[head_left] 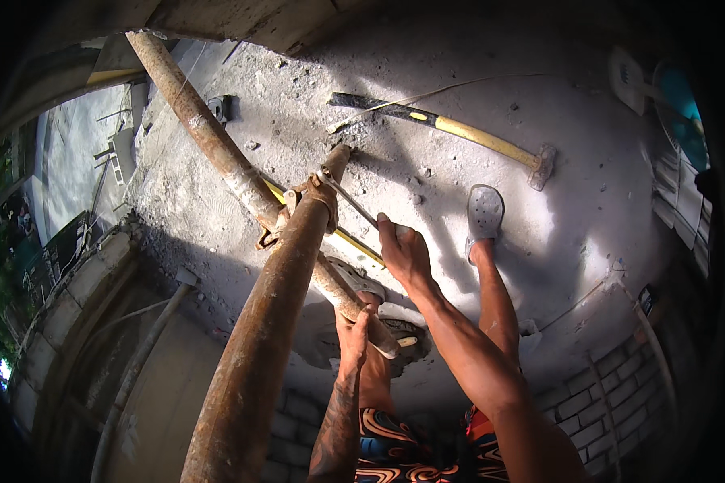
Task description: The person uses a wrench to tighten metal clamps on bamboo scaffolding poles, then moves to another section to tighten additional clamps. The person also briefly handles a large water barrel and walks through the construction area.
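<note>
Two rusty scaffold pipes cross in front of me: a thick upright pipe [262, 346] and a slanting pipe [209, 133] that passes behind it. A rusty scaffold clamp [324, 196] joins them at the crossing. My right hand [404, 253] is closed around the handle of a metal wrench [354, 201], whose head sits at the clamp's bolt. My left hand [353, 334] grips the slanting pipe near its lower end, below the clamp. Part of the clamp is hidden behind the upright pipe.
A sledgehammer [483, 141] with a yellow and black handle lies on the dusty, rubble-strewn floor [274, 88]. My foot in a grey clog [485, 213] stands at the right. A yellow bar [358, 245] lies behind the clamp. Brick walls [604, 406] rise nearby.
</note>
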`<act>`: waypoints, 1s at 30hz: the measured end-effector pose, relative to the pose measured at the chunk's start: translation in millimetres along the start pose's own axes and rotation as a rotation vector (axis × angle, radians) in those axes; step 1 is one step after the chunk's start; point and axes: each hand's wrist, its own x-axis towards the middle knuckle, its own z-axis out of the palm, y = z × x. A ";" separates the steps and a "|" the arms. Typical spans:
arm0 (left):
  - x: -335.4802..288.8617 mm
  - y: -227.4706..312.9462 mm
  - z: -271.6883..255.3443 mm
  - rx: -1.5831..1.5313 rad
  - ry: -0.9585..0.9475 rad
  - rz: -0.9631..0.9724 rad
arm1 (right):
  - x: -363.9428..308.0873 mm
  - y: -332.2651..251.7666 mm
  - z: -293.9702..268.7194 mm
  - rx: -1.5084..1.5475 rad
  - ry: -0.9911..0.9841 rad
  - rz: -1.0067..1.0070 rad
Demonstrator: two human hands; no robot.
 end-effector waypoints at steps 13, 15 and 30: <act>1.0 0.7 1.0 0.073 0.007 0.057 | 195.1 37.4 52.5 -0.127 0.096 -1.135; 0.8 1.2 0.6 0.076 0.001 0.052 | 192.1 39.4 56.6 -0.097 0.130 -1.164; -0.4 2.3 4.5 0.037 -0.018 0.079 | 130.4 47.2 58.9 -0.446 0.616 -1.250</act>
